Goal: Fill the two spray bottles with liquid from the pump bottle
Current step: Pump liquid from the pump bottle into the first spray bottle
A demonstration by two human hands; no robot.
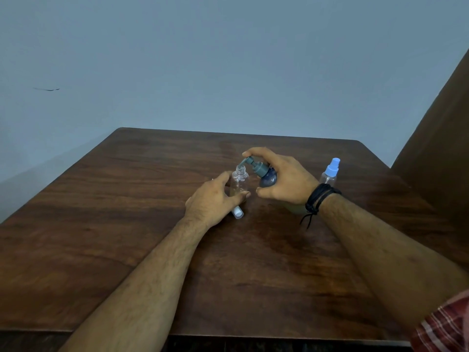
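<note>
A clear spray bottle point(239, 182) with no cap stands upright at the table's middle, and my left hand point(215, 199) grips its lower part. My right hand point(281, 177) holds the tilted pump bottle point(266, 177), a dark blue body with a grey-green pump head. One finger lies on top of the pump, and the spout points down at the open neck of the clear bottle. A second clear spray bottle point(330, 174) with a light blue spray cap stands upright behind my right wrist. A small white-tipped spray cap point(237, 212) lies on the table under my left hand.
The brown wooden table point(127, 224) stands against a blue-grey wall. A brown panel point(441, 148) rises at the right side. A black cord bracelet point(318, 198) circles my right wrist.
</note>
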